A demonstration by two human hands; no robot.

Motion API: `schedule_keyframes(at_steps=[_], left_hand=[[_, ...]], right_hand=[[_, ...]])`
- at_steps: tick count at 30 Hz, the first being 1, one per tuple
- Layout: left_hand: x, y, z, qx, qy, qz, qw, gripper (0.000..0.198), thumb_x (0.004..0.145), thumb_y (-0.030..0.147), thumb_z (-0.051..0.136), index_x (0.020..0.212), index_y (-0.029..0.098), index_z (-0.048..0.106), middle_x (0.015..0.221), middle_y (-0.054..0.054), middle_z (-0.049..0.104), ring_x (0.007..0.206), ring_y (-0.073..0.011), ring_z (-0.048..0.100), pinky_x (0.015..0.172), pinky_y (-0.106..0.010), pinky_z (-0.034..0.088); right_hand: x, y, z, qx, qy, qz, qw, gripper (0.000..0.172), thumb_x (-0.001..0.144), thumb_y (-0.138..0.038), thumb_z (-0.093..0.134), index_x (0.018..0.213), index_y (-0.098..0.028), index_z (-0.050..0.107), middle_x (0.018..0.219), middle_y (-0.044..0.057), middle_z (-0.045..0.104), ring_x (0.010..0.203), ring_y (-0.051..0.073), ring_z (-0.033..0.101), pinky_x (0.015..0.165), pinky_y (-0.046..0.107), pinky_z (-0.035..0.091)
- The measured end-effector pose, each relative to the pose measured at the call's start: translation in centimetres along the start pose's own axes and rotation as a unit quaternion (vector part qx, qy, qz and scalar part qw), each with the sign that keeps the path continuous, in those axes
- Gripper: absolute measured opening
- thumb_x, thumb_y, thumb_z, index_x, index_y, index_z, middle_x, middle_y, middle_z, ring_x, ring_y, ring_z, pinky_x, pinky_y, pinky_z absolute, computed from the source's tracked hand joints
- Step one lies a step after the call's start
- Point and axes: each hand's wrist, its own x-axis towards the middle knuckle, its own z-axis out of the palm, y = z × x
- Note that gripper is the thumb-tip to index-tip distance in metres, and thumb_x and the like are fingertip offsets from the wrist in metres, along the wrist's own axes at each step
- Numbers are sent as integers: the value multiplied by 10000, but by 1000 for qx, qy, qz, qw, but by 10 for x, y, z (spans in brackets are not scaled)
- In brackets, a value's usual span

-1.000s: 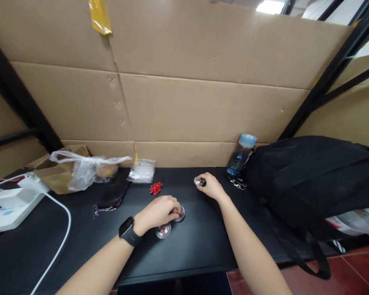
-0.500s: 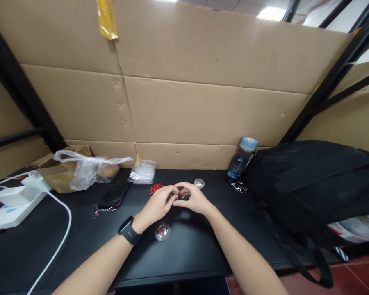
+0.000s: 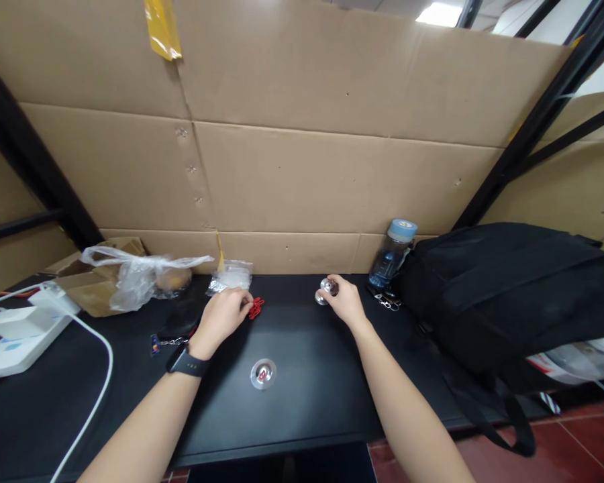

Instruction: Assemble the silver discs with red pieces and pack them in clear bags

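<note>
My left hand (image 3: 225,315), with a black watch on the wrist, reaches to the small pile of red pieces (image 3: 256,306) and its fingertips pinch at them. My right hand (image 3: 345,301) is farther right at the back of the black table (image 3: 312,402), fingers closed on a round silver disc (image 3: 326,289) that it sets on or lifts from another disc. One more silver disc with a red centre (image 3: 262,373) lies alone between my forearms.
A clear packet (image 3: 229,277), a dark phone with a key chain (image 3: 178,322), a plastic bag on a cardboard box (image 3: 131,276) and a white power strip (image 3: 17,329) sit left. A blue-capped bottle (image 3: 393,256), keys (image 3: 388,300) and a black backpack (image 3: 503,295) stand right. Cardboard walls the back.
My hands, joined over a disc half a second ago, have parted: the left went left to the red pieces, the right carried the disc back to the far disc.
</note>
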Motion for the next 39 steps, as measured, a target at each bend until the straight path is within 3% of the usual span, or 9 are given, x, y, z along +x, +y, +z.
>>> schedule_keyframes(at_steps=[7, 12, 15, 17, 21, 26, 30, 35, 39], left_hand=[[1, 4, -1, -44, 16, 7, 999, 101, 872, 312, 640, 877, 224, 690, 878, -59, 703, 850, -237, 649, 764, -302, 458], [-8, 24, -12, -215, -247, 157, 932, 303, 707, 411, 843, 928, 241, 723, 874, -5, 685, 767, -166, 621, 687, -224, 452], [-17, 38, -10, -194, -302, 172, 917, 371, 588, 377, 924, 888, 257, 742, 864, 11, 673, 770, -162, 613, 667, -211, 426], [-20, 45, -7, -177, -312, 175, 917, 269, 646, 347, 895, 852, 259, 747, 834, 16, 663, 765, -159, 613, 665, -213, 415], [-19, 53, -4, -157, -242, 178, 941, 55, 882, 253, 680, 881, 244, 734, 909, -17, 657, 858, -171, 626, 749, -236, 414], [-18, 52, 3, -127, -218, 166, 953, 148, 798, 301, 785, 904, 243, 700, 858, 3, 648, 793, -174, 614, 672, -239, 387], [-17, 54, 9, -121, -179, 171, 961, 91, 915, 186, 622, 872, 230, 688, 880, -7, 678, 830, -169, 630, 730, -240, 400], [-13, 56, 13, -111, -99, 140, 979, 132, 929, 133, 564, 934, 228, 656, 854, -5, 675, 824, -177, 612, 753, -262, 413], [-10, 58, 13, -110, -38, 144, 983, 92, 947, 149, 561, 970, 222, 612, 865, -7, 666, 830, -185, 587, 784, -292, 424]], right_hand=[[-3, 11, 8, -84, -106, 16, 991, 332, 826, -429, 742, 1118, -276, 701, 1029, 64, 729, 997, 279, 654, 820, 350, 481], [-4, 15, 12, -99, -108, -17, 989, 443, 772, -389, 810, 1170, -253, 671, 1137, 74, 689, 1040, 282, 619, 887, 374, 462], [-5, 8, 10, -115, -80, -48, 989, 532, 738, -358, 838, 1216, -239, 635, 1222, 90, 629, 1080, 291, 578, 923, 401, 445], [-8, 0, 9, -111, -61, -74, 989, 477, 771, -334, 807, 1204, -244, 631, 1226, 86, 609, 1095, 288, 557, 938, 412, 437], [-14, -14, 10, -76, -58, -124, 988, 340, 826, -250, 734, 1153, -244, 640, 1201, 78, 596, 1099, 271, 540, 961, 407, 436], [-18, -19, 16, -22, -104, -160, 981, 268, 848, -173, 685, 1109, -221, 651, 1155, 74, 606, 1059, 244, 554, 965, 396, 448], [-23, -26, 18, 54, -158, -196, 966, 261, 840, -154, 700, 1093, -209, 666, 1109, 64, 630, 1040, 219, 581, 971, 380, 447], [-32, -43, 19, 147, -283, -231, 919, 302, 812, -267, 787, 1095, -212, 695, 1016, 42, 672, 852, 169, 625, 765, 265, 491], [-38, -54, 26, 160, -302, -222, 913, 301, 780, -341, 834, 1026, -209, 721, 894, 17, 698, 785, 166, 637, 732, 248, 480]])
